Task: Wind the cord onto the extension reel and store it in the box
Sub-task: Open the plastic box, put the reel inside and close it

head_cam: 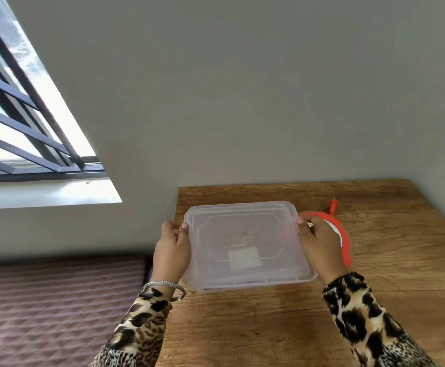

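Gripping the clear plastic box point(247, 242) from both sides, I have my left hand point(172, 250) curled round its left edge, thumb up against the rim, and my right hand point(319, 245) curled round its right edge. The lid point(242, 223) sits on top of it, and a pale label shows through the plastic between my hands. The box rests on the wooden table point(374, 274). Just behind my right hand, partly hidden by it, lies the red extension reel point(344, 242), with its red plug point(332, 205) sticking out farther back on the table. A bangle point(163, 285) circles my left wrist
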